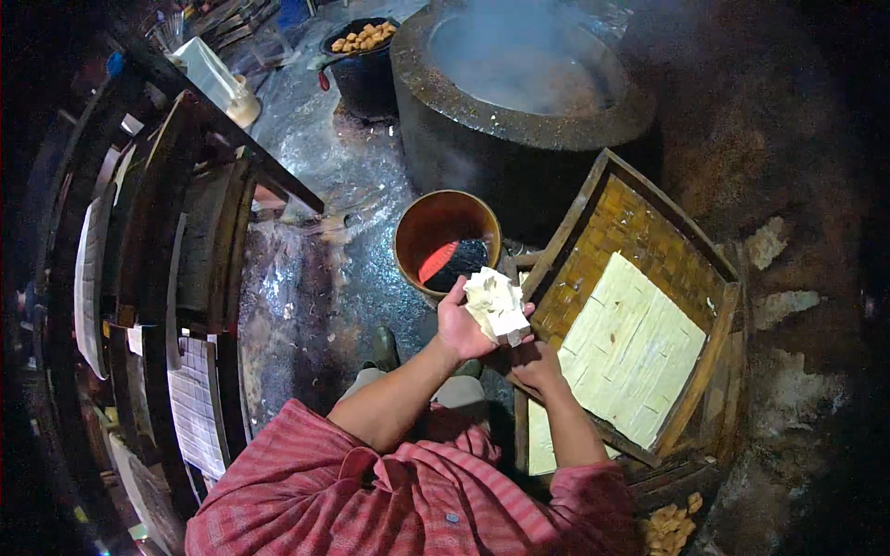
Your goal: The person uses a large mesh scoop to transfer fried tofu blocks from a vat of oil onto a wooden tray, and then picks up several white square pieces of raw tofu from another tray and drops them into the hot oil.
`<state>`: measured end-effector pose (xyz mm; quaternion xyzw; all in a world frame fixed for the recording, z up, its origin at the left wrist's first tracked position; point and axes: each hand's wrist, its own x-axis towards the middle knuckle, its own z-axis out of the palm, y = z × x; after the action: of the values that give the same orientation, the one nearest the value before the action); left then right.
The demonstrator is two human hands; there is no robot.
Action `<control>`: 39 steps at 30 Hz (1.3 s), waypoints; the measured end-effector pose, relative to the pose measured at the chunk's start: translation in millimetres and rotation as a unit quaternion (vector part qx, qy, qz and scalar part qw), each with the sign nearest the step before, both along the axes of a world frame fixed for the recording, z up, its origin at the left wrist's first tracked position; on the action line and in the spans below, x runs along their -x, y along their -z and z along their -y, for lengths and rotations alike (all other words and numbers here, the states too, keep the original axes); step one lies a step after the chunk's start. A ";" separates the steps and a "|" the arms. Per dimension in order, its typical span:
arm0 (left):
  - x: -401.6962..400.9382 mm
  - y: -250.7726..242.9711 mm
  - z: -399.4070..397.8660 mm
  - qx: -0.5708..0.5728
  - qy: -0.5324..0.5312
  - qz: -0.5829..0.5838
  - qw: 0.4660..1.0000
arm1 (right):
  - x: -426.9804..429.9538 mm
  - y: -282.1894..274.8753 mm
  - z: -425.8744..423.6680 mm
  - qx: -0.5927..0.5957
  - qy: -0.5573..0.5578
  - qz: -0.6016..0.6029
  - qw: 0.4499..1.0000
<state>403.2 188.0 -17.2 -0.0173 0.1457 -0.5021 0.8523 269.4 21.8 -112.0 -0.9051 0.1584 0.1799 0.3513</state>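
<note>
My left hand (pixel 464 335) is palm up and cradles a clump of broken white tofu pieces (pixel 495 302), with its thumb along the near-left side. My right hand (pixel 537 365) is just below and to the right, fingers curled, close to the clump and the tray's left corner. A small greyish piece shows between the two hands; whether the right hand grips it cannot be made out. To the right, a wooden-framed tray with a woven bamboo bottom (pixel 626 208) lies tilted, bearing a scored slab of pale tofu (pixel 629 347).
Beyond my hands stands a brown bucket (pixel 448 201) with a red and black object (pixel 452 264) inside. A round vat (pixel 514 128) steams behind it. Fried tofu cubes (pixel 365 38) fill a dark container. Racks with tofu trays (pixel 198 403) line the left. Another tray lies underneath the tilted one.
</note>
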 end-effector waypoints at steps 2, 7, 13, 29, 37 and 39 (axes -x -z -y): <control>-1.5 1.6 -1.1 0.000 0.001 0.013 1.000 | -7.5 -1.0 9.5 -0.059 -0.003 0.064 0.996; -8.4 5.0 3.8 -0.076 -0.024 0.054 0.995 | -24.2 -15.5 42.2 -0.347 0.230 0.047 0.908; -2.9 18.4 26.4 -0.154 -0.046 0.049 0.986 | -42.6 -127.0 16.4 -0.478 0.315 0.165 0.803; -11.9 -9.5 92.1 0.004 -0.015 0.009 1.000 | -96.9 -226.0 -31.1 0.160 0.223 0.379 0.884; -126.4 33.6 83.7 0.154 -0.052 0.013 0.987 | -231.0 -207.3 -51.1 0.160 0.149 0.535 0.816; -175.4 34.9 80.5 0.171 -0.055 0.014 0.984 | -266.0 -203.7 -52.4 0.156 0.165 0.564 0.794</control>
<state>578.6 107.5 -52.1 -0.1641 0.0448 -0.4725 0.8647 535.4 74.2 91.6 -0.8487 0.1048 -0.4501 0.2570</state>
